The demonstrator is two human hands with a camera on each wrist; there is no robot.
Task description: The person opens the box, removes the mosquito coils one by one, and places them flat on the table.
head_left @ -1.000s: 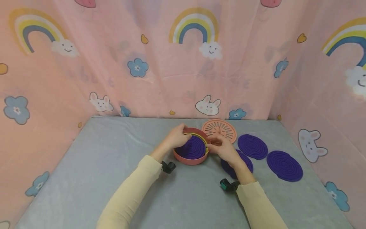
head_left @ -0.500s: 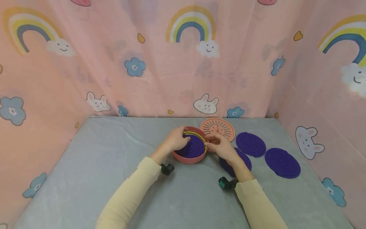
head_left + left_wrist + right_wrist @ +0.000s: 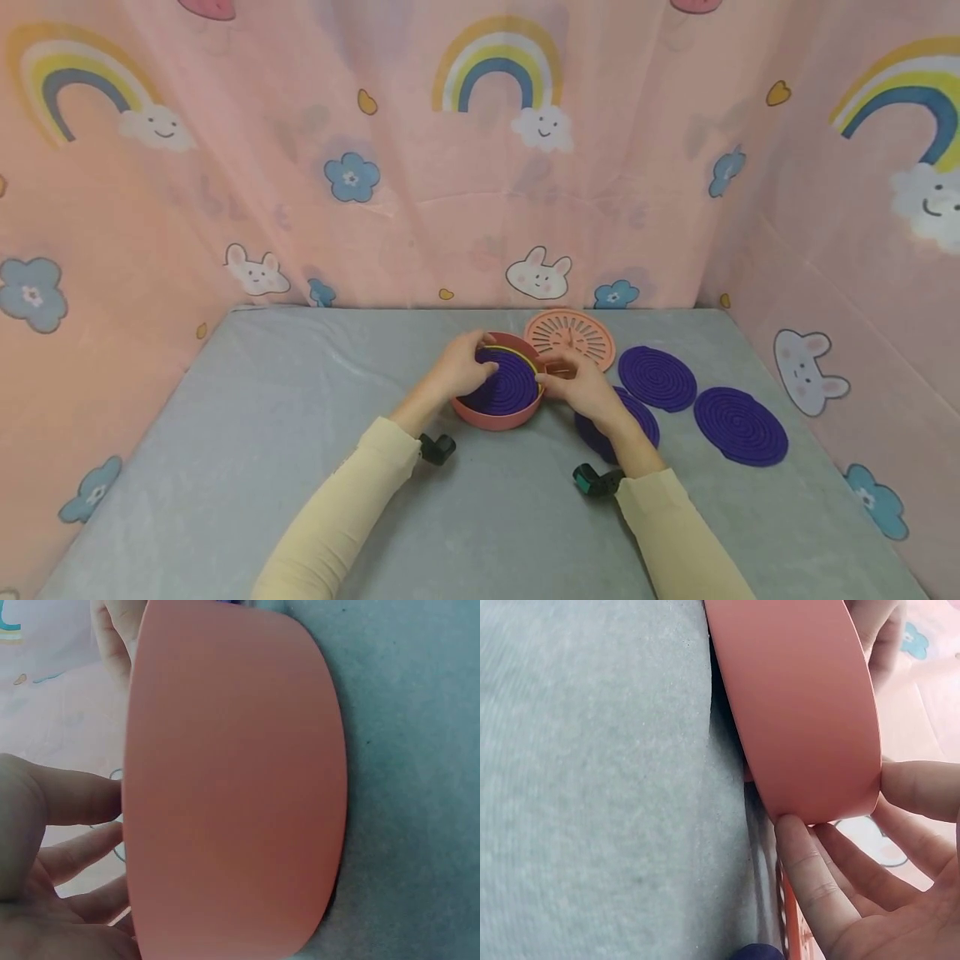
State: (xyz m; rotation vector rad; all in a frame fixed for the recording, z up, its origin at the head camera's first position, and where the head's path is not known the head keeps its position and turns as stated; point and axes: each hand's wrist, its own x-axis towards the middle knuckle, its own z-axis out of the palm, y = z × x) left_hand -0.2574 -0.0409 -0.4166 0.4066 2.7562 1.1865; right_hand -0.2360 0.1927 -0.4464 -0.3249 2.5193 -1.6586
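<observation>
A round pink container (image 3: 495,422) stands on the table, with a purple coiled-pattern coaster (image 3: 510,385) inside and a yellow edge (image 3: 525,357) showing behind it. My left hand (image 3: 462,365) reaches over the left rim, its thumb at the coaster. The left wrist view shows its fingers extended past the rim, their tips hidden by the pink wall (image 3: 232,780). My right hand (image 3: 581,383) grips the container's right side. In the right wrist view the thumb (image 3: 922,787) is over the rim and a fingertip touches the outer wall low down.
A pink slotted disc (image 3: 570,333) lies behind the container. Three purple coasters lie to the right: one at the back (image 3: 657,379), one farther right (image 3: 741,427), and one (image 3: 641,421) partly under my right arm. A patterned curtain (image 3: 420,225) rises behind the table.
Less of the yellow edge shows than before, and the purple coaster sits flatter in the container. Both hands stay at the container; the head view has shifted slightly.
</observation>
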